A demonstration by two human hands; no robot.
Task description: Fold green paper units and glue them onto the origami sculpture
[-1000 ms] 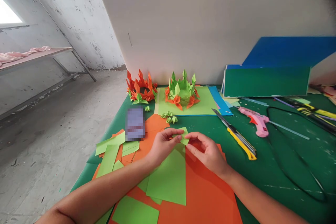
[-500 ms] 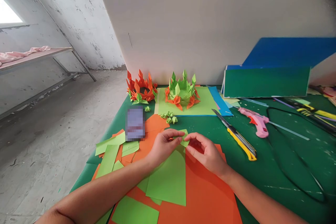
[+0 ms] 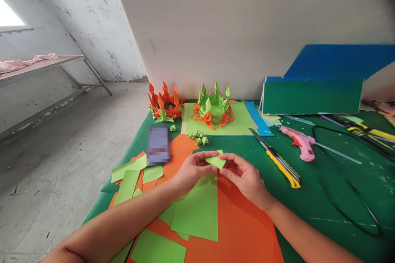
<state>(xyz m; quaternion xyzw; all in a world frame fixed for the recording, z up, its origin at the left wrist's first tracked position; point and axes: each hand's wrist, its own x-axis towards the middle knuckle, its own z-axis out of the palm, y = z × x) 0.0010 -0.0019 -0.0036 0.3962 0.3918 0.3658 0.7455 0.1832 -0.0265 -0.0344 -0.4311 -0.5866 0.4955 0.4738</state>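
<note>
Between my two hands is a small folded piece of green paper [image 3: 217, 161], raised over the stacked sheets. My left hand [image 3: 194, 170] pinches its left side with thumb and fingers. On the other side, my right hand [image 3: 243, 174] grips the right edge and corner. Below lie a larger green paper sheet [image 3: 196, 213] and a big orange sheet [image 3: 247, 222]. Just beyond the hands sit several small green folded paper buds [image 3: 199, 137]. Farther back stand an orange paper crown [image 3: 165, 100] and a green paper crown [image 3: 215, 104] with orange paper flowers.
A yellow utility knife [image 3: 277, 160] with its blade out lies to the right, near a pink glue gun [image 3: 302, 144] with a trailing black cord. A blurred-out phone-like rectangle [image 3: 158, 146] is at the left. Behind rises a tall white board [image 3: 210, 41].
The small green paper has turned between my fingers and now shows a slanted, folded shape. My left fingers have shifted slightly to the right, with the thumb lower.
</note>
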